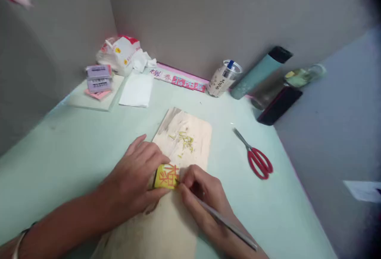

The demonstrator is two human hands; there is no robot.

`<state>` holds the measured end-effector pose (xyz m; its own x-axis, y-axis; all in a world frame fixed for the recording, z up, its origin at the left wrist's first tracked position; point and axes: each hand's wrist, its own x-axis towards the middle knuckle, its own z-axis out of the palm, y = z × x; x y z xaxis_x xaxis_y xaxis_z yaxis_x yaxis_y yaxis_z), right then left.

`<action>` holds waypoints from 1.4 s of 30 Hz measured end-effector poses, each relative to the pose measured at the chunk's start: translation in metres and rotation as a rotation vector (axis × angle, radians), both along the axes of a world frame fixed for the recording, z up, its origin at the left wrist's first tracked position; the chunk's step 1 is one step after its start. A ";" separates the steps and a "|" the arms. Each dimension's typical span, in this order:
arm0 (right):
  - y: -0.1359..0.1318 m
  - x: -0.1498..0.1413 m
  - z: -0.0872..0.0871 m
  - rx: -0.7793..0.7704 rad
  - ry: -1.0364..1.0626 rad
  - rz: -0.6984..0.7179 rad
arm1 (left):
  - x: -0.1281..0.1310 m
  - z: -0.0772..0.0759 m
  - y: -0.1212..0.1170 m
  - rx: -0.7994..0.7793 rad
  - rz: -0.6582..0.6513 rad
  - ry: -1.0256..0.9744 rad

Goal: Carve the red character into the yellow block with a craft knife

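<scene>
A small yellow block (160, 179) with red-orange character strokes on its face lies on a pale wooden board (193, 126). My left hand (143, 175) grips it from the left, fingers along its upper edge and thumb along its lower edge. In my right hand (205, 195) is a slim grey carving knife (226, 223), held like a pen. Its dark tip touches the lower right of the yellow face. Thin yellow shavings (186, 140) are scattered on the board above the block. The knife's exact blade shape is too small to tell.
Red-handled scissors (259, 163) lie at the right. Along the back stand a cup (223, 79), a teal bottle (258, 74) and a dark phone-like slab (279, 105). White paper (137, 89), a plastic bag (120, 54) and stacked purple and pink blocks (99, 79) sit at the back left.
</scene>
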<state>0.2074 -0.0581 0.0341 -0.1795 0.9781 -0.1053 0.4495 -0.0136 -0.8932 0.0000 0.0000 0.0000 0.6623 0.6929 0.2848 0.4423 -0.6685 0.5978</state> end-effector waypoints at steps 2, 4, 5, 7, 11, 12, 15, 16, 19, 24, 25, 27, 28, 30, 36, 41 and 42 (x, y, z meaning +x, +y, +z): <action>-0.002 -0.001 0.001 0.011 -0.004 0.011 | 0.001 -0.001 0.000 -0.006 0.010 -0.001; -0.004 -0.001 0.001 0.010 -0.002 0.018 | 0.001 -0.001 0.000 -0.009 0.020 -0.001; -0.004 -0.001 0.001 0.005 0.001 0.017 | 0.002 -0.001 0.000 -0.010 0.025 0.000; -0.005 0.000 0.000 -0.012 0.012 0.017 | 0.003 0.000 0.000 -0.013 0.033 0.003; -0.004 0.001 0.000 -0.043 0.030 0.022 | 0.003 0.001 -0.001 -0.016 0.038 -0.001; -0.004 0.001 0.000 -0.044 0.032 0.020 | 0.002 0.001 -0.001 -0.016 0.039 -0.003; -0.003 0.001 0.000 -0.038 0.030 0.019 | 0.002 0.002 -0.002 -0.018 0.036 -0.002; -0.004 0.001 0.001 -0.035 0.029 0.021 | 0.002 0.002 -0.002 -0.017 0.037 -0.003; -0.005 0.002 0.000 -0.043 0.026 0.027 | 0.002 0.001 -0.002 -0.010 0.040 -0.009; -0.007 0.002 -0.001 -0.061 0.033 0.042 | 0.003 0.002 -0.001 -0.006 0.033 -0.004; -0.007 0.002 0.000 -0.063 0.035 0.044 | 0.003 0.002 -0.001 -0.010 0.036 -0.002; -0.007 0.002 0.000 -0.070 0.039 0.043 | 0.003 0.002 0.000 -0.016 0.037 0.004; -0.007 0.002 0.000 -0.073 0.040 0.042 | 0.002 0.002 0.000 -0.016 0.037 0.006; -0.007 0.002 0.000 -0.076 0.040 0.041 | 0.002 0.002 0.000 -0.020 0.032 0.012; -0.006 0.002 0.002 -0.081 0.050 0.049 | 0.003 0.002 -0.001 -0.012 0.053 0.005; -0.007 0.001 0.001 -0.066 0.031 0.059 | 0.002 0.003 -0.002 -0.030 0.048 0.015; -0.008 0.000 0.000 -0.044 0.022 0.063 | 0.002 0.003 -0.002 -0.035 0.048 0.014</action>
